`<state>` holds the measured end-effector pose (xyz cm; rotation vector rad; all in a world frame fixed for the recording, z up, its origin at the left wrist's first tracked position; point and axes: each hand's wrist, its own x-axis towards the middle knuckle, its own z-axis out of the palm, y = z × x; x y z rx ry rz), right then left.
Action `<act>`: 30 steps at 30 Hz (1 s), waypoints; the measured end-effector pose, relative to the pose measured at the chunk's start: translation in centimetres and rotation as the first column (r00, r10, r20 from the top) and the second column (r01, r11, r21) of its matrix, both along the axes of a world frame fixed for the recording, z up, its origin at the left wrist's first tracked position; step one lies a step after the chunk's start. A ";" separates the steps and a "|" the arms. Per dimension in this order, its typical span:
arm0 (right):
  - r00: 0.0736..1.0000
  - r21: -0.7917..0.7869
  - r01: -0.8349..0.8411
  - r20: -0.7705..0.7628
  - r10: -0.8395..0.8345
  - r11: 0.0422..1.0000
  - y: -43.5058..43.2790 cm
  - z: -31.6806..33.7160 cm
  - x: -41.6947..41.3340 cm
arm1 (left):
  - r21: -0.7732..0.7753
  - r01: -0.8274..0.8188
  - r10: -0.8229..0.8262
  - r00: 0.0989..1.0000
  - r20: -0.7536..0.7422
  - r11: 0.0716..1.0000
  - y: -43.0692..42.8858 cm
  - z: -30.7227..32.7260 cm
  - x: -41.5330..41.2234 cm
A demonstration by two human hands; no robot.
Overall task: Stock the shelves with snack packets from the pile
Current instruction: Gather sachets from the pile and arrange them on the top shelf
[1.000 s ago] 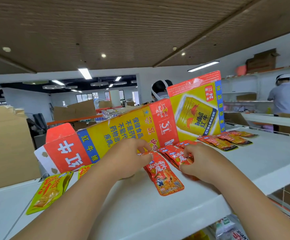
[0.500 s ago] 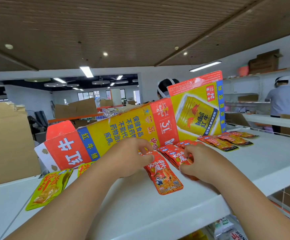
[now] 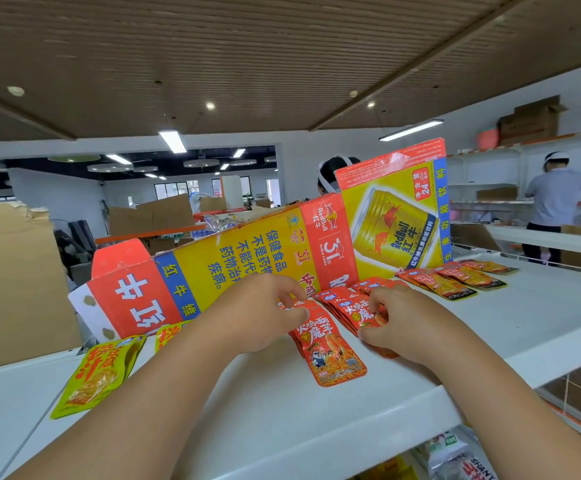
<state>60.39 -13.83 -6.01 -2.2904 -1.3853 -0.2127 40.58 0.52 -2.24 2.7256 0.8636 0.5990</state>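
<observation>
A fanned stack of red snack packets (image 3: 330, 348) lies on the white top shelf (image 3: 282, 417), its front packet pointing toward me. My left hand (image 3: 258, 317) pinches the upper left edge of the front packet between thumb and fingers. My right hand (image 3: 396, 323) grips the right side of the stack (image 3: 355, 311), with fingers curled on the packets behind. More red and orange packets (image 3: 455, 278) lie in a row to the right. Yellow packets (image 3: 98, 372) lie on the shelf at the left.
A flattened red and yellow drink carton (image 3: 282, 251) stands along the back of the shelf. A brown cardboard box (image 3: 12, 285) stands at the far left. Two other people (image 3: 556, 206) work at shelves behind. Packets (image 3: 462, 459) show on the shelf below.
Both hands stay on the red packets with only slight finger movement. The view has shifted a little.
</observation>
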 end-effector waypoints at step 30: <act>0.984 0.304 -0.065 -0.139 0.111 0.950 -0.5 0.4 0.8 | 0.102 0.027 -0.023 0.999 -0.032 0.994 -1.0 -0.6 0.4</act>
